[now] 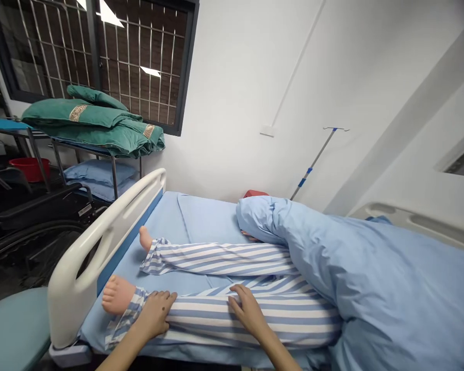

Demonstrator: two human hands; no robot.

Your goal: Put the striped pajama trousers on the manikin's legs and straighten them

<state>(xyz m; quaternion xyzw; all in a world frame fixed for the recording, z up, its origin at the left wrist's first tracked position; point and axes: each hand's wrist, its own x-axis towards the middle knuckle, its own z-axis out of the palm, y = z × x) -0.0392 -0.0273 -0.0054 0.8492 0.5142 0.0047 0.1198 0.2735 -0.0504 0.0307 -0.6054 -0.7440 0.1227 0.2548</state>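
A manikin's legs in blue-and-white striped trousers [224,257] lie stretched out on the bed, with bare feet toward the footboard. My left hand [154,313] is laid over the nearer lower leg just above the ankle, its fingers curving over the top and the thumb on the near side. The nearer foot [118,295] points up beside it. Around the knee of the same leg, my right hand [249,312] rests on the striped cloth with thumb and fingers apart. A light blue quilt [344,257] is heaped over the upper body and thighs, hiding them.
The white footboard [100,237] stands at the left, with a wheelchair [42,221] beyond it. Green folded bedding [96,121] lies on a metal-framed stand under the barred window. An IV pole [313,162] rises behind the bed. A pale green stool [17,327] is at lower left.
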